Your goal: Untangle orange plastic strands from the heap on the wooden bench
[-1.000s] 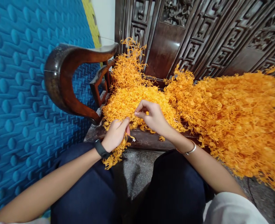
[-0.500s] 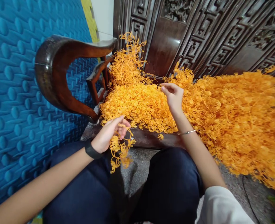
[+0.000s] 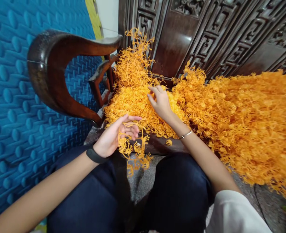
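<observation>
A big heap of orange plastic sprigs (image 3: 242, 116) covers the seat of a dark carved wooden chair (image 3: 157, 145) in front of me. My left hand (image 3: 116, 134), with a black wristband, is palm up and curled around a dangling bunch of orange sprigs (image 3: 134, 150) that hangs over the seat's front edge. My right hand (image 3: 159, 102), with a thin bracelet on the wrist, reaches into the smaller pile of sprigs (image 3: 133, 100) at the left of the seat, fingers bent and pressed into the strands. What those fingers hold is hidden.
The chair's curved armrest (image 3: 57, 74) stands at the left, with a blue padded wall mat (image 3: 14, 106) behind it. A carved backrest (image 3: 206, 35) rises at the back. My knees in dark trousers (image 3: 179, 191) sit close to the seat, over a speckled floor (image 3: 139, 181).
My right hand swung from near my left hand up to the right-hand heap, then back left into the smaller pile. My left hand turned palm up and its bunch hangs lower.
</observation>
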A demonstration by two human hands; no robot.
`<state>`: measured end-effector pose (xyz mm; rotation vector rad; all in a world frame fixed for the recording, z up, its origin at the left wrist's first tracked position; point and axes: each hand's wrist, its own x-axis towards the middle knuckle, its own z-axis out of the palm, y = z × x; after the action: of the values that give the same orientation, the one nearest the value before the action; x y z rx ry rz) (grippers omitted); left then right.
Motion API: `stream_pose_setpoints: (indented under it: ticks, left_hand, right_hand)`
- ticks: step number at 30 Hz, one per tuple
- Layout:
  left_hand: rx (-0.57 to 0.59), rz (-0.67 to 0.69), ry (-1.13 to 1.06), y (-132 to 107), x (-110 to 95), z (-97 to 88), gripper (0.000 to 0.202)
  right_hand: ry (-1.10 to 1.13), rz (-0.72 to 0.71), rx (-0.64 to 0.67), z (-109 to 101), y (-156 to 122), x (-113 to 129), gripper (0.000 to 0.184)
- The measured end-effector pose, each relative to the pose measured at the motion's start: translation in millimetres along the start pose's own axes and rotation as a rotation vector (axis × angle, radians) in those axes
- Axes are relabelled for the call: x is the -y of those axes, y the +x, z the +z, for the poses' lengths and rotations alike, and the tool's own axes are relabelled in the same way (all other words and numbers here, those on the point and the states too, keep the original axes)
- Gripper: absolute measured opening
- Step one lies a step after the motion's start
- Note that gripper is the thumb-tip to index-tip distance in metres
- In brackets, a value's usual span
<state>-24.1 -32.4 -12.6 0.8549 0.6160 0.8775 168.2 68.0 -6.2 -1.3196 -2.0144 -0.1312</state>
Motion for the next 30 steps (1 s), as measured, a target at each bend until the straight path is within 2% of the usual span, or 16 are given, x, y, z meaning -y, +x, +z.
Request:
stream_pose_setpoints:
  ticks: [2,3,4,6,8,10,12,16,19,22,24,27,30]
  left_hand:
    - [-0.009,0.025,-0.035,1.7,-1.4,-2.4,0.034]
    - [-0.023,0.041,-0.055,2.6,-2.3,-3.8,0.034]
    - [-0.043,0.058,-0.079,3.5,-3.2,-5.2,0.034]
    - [-0.096,0.088,-0.126,5.0,-5.0,-7.6,0.035]
    - [-0.146,0.129,-0.151,5.7,-6.2,-9.1,0.033]
    - [-0.167,0.187,-0.145,5.7,-6.5,-9.4,0.032]
    - [-0.172,0.239,-0.131,5.3,-5.9,-9.0,0.033]
    - [-0.236,0.266,-0.043,2.9,-3.8,-6.2,0.036]
    - [-0.288,0.252,0.163,-1.1,-1.6,-1.7,0.03]
    - [-0.193,0.131,0.411,-5.1,2.1,3.7,0.04]
    - [-0.123,0.068,0.522,-6.4,5.1,6.7,0.034]
    - [-0.105,0.072,0.531,-5.8,8.8,9.5,0.025]
    - [-0.157,0.125,0.444,-4.5,9.2,11.6,0.018]
  right_hand:
    - [0.165,0.024,0.012,-7.3,-5.0,14.7,0.018]
    - [0.274,0.055,0.056,-11.8,-8.2,22.4,0.021]
    - [0.39,0.1,0.14,-16.6,-11.6,29.8,0.028]
    - [0.609,0.185,0.408,-25.7,-18.5,41.9,0.043]
    - [0.749,0.199,0.678,-32.5,-24.3,49.3,0.044]
    - [0.81,0.186,0.827,-37.0,-28.4,52.3,0.033]
    - [0.845,0.2,0.877,-40.6,-30.8,52.5,0.026]
    - [0.861,0.193,0.853,-49.9,-32.6,50.7,0.022]
    - [0.883,0.202,0.744,-56.5,-33.5,51.3,0.018]
    - [0.936,0.268,0.529,-57.5,-35.8,56.4,0.017]
    - [0.947,0.282,0.439,-54.9,-38.5,62.0,0.018]
    - [0.938,0.216,0.422,-49.8,-42.5,70.7,0.014]
    - [0.912,0.108,0.423,-48.6,-42.9,74.8,0.01]
